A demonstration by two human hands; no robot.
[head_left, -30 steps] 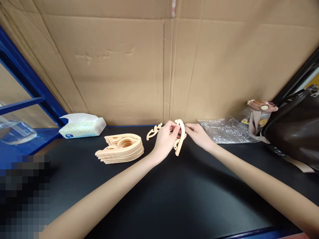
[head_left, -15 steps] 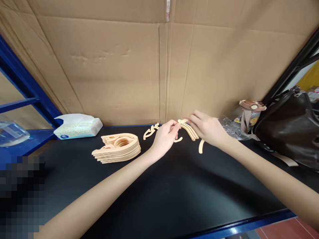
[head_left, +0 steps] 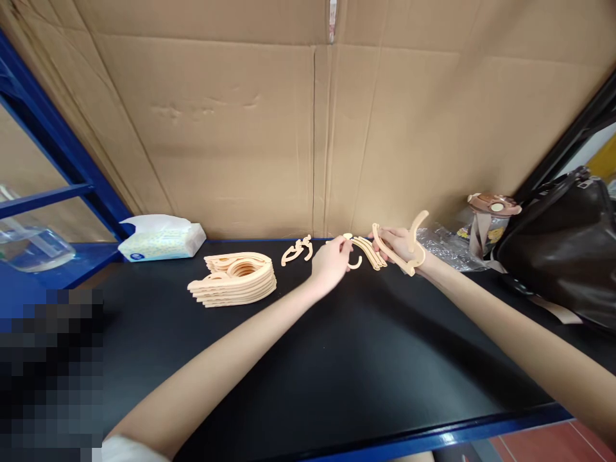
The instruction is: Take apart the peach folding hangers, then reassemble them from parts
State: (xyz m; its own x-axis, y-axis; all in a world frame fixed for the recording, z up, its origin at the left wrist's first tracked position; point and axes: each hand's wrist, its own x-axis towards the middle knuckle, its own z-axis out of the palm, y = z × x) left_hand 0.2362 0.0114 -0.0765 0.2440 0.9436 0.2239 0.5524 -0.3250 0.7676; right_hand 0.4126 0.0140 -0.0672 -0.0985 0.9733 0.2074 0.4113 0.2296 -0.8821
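Note:
My left hand (head_left: 331, 263) is closed in a pinch, and a small cream hanger hook (head_left: 356, 262) curves out below its fingertips. My fingers hide the rest of that piece. In my right hand (head_left: 395, 240), raised over the table, is a cream folding hanger body (head_left: 395, 258) with one arm bent upward. Between my hands lies a row of slim curved cream hanger arms (head_left: 369, 253). Several loose hook pieces (head_left: 297, 249) lie left of my left hand. Farther left is a neat stack of folded cream hangers (head_left: 235, 282).
A tissue pack (head_left: 161, 240) sits at the back left. Crumpled clear plastic (head_left: 445, 249), a drinking bottle (head_left: 489, 215) and a dark bag (head_left: 558, 250) occupy the right. Cardboard (head_left: 231, 141) walls the back of the black tabletop (head_left: 312, 385).
My right hand has lifted a hanger body and turned it, so its two arms now show at an angle. My left hand stays pinched near the hook. The view has shifted slightly.

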